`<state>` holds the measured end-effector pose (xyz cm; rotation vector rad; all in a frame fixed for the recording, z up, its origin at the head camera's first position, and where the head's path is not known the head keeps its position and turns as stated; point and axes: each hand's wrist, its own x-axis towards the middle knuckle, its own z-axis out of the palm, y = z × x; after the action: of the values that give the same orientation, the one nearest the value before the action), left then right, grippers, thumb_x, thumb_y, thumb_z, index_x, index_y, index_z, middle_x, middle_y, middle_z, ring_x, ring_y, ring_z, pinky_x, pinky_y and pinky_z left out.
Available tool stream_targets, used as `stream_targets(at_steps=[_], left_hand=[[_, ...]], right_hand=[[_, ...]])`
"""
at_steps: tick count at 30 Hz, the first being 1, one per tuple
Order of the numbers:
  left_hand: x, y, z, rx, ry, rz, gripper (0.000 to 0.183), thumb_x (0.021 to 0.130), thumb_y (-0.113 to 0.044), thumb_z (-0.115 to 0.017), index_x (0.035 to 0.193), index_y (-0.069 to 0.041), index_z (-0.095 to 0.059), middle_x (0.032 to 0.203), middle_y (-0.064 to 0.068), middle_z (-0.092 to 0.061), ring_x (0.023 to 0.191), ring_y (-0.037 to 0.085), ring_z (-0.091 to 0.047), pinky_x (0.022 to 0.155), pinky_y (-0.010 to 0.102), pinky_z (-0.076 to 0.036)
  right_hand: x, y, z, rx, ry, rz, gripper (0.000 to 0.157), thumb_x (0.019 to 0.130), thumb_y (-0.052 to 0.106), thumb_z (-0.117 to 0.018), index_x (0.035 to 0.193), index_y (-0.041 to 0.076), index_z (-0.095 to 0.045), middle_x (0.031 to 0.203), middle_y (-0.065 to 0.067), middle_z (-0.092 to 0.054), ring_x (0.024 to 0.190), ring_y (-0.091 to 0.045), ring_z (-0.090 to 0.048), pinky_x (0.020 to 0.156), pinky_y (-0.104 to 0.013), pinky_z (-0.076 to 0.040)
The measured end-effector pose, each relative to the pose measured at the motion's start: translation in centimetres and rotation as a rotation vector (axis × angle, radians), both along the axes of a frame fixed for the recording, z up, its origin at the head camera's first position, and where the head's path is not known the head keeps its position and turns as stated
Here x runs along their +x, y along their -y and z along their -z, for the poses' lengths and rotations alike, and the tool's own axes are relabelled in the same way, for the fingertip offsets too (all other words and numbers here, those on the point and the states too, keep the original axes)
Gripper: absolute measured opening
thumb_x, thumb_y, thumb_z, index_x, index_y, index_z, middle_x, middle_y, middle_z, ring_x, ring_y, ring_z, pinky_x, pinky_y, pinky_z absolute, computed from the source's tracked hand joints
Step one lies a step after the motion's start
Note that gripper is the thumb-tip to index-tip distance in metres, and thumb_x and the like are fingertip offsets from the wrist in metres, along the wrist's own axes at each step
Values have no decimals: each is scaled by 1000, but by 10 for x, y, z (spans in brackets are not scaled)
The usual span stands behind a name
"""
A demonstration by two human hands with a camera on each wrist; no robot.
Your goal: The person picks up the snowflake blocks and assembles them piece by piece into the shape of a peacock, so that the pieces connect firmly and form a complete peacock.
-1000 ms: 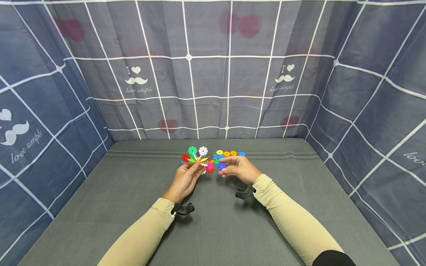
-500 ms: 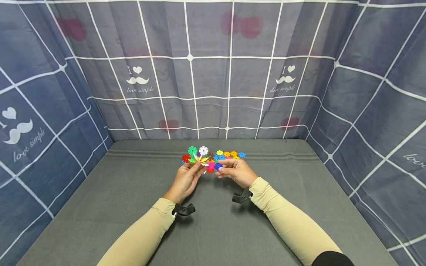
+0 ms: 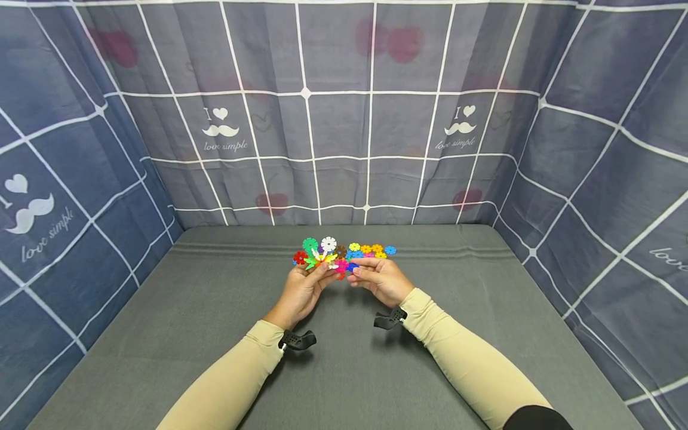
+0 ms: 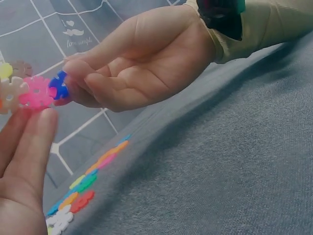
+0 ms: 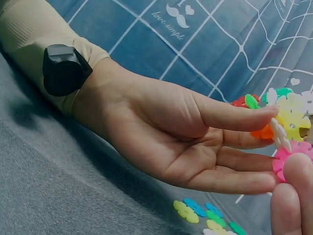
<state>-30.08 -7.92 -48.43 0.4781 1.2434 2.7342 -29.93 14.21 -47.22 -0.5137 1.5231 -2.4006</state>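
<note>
Left hand (image 3: 303, 294) pinches the cluster (image 3: 322, 258), right hand (image 3: 386, 283) pinches a blue disc (image 4: 59, 86) at its right edge! Other discs (image 3: 377, 248) lie farther back.

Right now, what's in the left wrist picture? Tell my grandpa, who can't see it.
A right hand pinches a blue toy piece beside a pink flower-shaped piece held by the left hand. More colourful pieces lie on grey cloth below.

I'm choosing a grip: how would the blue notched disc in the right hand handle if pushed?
The blue notched disc is probably light, since the right hand just pinches it. Its plastic-looking rim suggests stiffness; its notches may catch the pink disc.
</note>
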Motion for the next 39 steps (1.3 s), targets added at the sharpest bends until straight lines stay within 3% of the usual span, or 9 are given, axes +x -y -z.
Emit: stream_targets(at_steps=[6,14,20,24,28,31,34,39], left_hand=[[-2,1,1,-21,-52,66,20,109,3,-53,128,9,-57,114,24,-71,104,33,-74,100,55,-50],[-1,1,0,-70,-105,34,18,109,1,-54,123,10,-59,110,24,-73,103,32,-74,98,53,-52],[2,-2,0,-58,-80,18,18,109,-2,-57,122,10,-59,108,25,-74,102,31,-74,98,52,-52],[4,-4,0,-67,-74,34,26,108,-1,-60,129,11,-51,117,30,-70,105,33,-73,100,53,-51],[5,-5,2,-95,-51,2,42,101,8,-66,129,6,-34,116,33,-67,97,35,-75,97,52,-53],[4,-6,5,-154,-46,-48,47,96,14,-69,125,4,-33,107,30,-70,88,33,-76,92,50,-57],[3,-7,6,-216,-49,-111,46,92,18,-71,122,4,-39,97,24,-74,80,28,-76,85,48,-60],[1,-9,6,-231,-27,-181,49,88,22,-72,120,0,-42,90,16,-74,73,23,-75,74,42,-63]], right_hand=[[3,3,0,-38,7,0,43,105,-18,-44,143,-31,-30,95,-10,-76,88,-18,-75,86,-35,-60],[4,10,2,-35,-12,45,37,105,-17,-46,140,-29,-40,95,-10,-76,88,-17,-75,86,-34,-60],[6,13,0,-19,-21,69,39,105,-15,-49,141,-28,-40,97,-11,-76,89,-18,-75,87,-35,-60],[6,11,0,-8,-15,90,40,105,-14,-51,142,-27,-42,97,-10,-75,87,-18,-75,85,-35,-60],[4,9,4,22,-26,86,39,105,-14,-51,141,-26,-44,98,-11,-75,87,-19,-75,84,-36,-61],[2,8,8,92,-65,68,37,104,-14,-54,139,-25,-47,102,-16,-74,86,-22,-75,85,-40,-61],[1,7,9,232,-138,42,37,103,-11,-60,137,-21,-52,106,-27,-72,84,-25,-76,83,-43,-62],[-4,-2,4,466,-252,17,36,103,3,-68,134,-14,-60,106,-35,-70,83,-34,-75,75,-44,-63]])
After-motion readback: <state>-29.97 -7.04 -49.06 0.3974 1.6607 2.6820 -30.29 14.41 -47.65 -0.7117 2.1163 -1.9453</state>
